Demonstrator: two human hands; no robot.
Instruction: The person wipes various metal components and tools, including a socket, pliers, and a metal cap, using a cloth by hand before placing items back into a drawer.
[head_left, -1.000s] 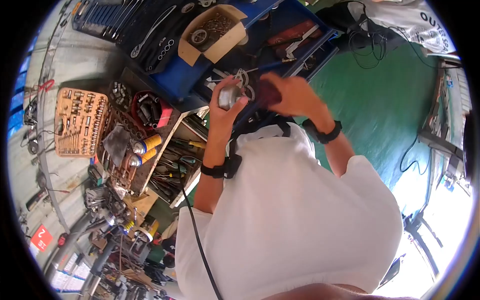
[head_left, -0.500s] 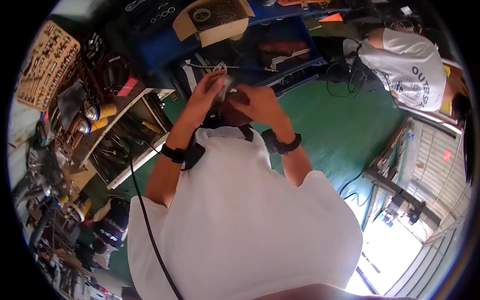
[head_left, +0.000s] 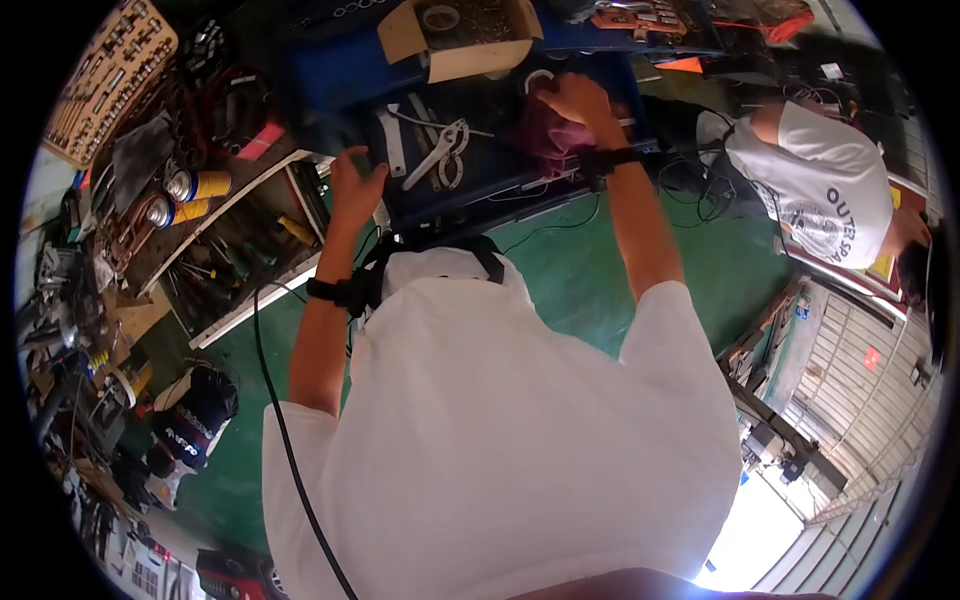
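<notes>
My right hand is closed on a dark red cloth over the right part of an open blue drawer. A pale ring-shaped thing shows beside its fingers. My left hand is at the drawer's left edge, thumb and fingers apart, holding nothing I can see. Between the hands, locking pliers lie in the drawer beside a flat silver tool and a long thin rod.
An open cardboard box with small parts stands above the drawer. On the left are a wooden shelf unit, spray cans and a socket set. A co-worker in a white shirt bends at the right. Cables hang near them.
My hands, earlier close together in front of the drawer, have moved apart. The right has gone up and right with the cloth; the left has moved left to the drawer's edge, uncovering the pliers.
</notes>
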